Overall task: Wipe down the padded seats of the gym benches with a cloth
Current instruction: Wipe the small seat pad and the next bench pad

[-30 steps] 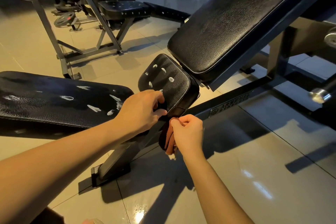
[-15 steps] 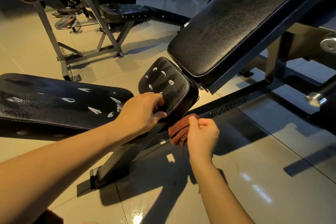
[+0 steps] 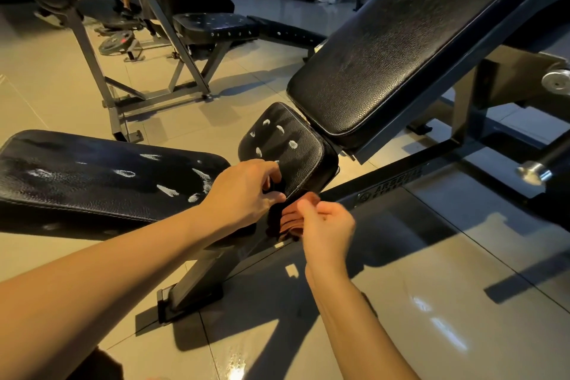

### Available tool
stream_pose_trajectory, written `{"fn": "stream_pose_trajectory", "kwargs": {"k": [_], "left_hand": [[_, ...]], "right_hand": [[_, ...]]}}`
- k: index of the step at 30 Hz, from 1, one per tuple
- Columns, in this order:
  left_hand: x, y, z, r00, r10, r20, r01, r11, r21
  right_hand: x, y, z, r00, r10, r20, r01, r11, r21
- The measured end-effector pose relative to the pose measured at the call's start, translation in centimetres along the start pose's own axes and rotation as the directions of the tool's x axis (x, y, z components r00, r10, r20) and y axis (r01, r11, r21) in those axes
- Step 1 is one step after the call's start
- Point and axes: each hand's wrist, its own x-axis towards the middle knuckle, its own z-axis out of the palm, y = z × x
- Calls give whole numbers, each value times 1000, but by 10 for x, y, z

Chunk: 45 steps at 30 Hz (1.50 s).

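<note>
A small black padded seat [image 3: 287, 145] with white foam blobs sits tilted below the long inclined black backrest [image 3: 398, 40]. My left hand [image 3: 243, 191] grips the near lower edge of that seat, thumb under, fingers curled on top. Just below the seat's front edge, my right hand [image 3: 327, 225] holds a bunched reddish-brown cloth [image 3: 293, 219] against the underside. A flat black bench pad [image 3: 101, 176] streaked with white foam lies to the left.
The bench's dark steel frame [image 3: 394, 176] runs across the glossy tiled floor, its foot [image 3: 191, 296] near me. Another bench [image 3: 216, 26] with roller pads and a weight plate [image 3: 115, 42] stands at the back left. A person's legs show far behind.
My right hand with the cloth swung out to the right and has come back in close under the seat's front edge. My left hand keeps its grip on the seat.
</note>
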Motion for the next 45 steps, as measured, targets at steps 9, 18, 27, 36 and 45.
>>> {"fn": "stream_pose_trajectory", "kwargs": {"k": [9, 18, 27, 36, 45], "left_hand": [[-5, -7, 5, 998, -58, -1, 58, 987, -149], [-3, -7, 6, 999, -45, -25, 42, 992, -121], [-12, 2, -15, 998, 39, 48, -25, 964, -264], [-33, 26, -52, 998, 29, -50, -52, 836, -547], [-37, 14, -84, 943, -198, 267, 312, 249, -917]], "right_hand": [[-14, 22, 6, 997, -67, 41, 74, 974, -214], [-13, 5, 5, 982, -185, 26, 187, 969, -160], [-10, -19, -15, 989, -149, 0, 141, 941, -307], [-18, -87, -18, 976, -122, 180, 147, 980, -131], [-35, -130, -7, 817, -222, 532, 413, 869, -271]]}}
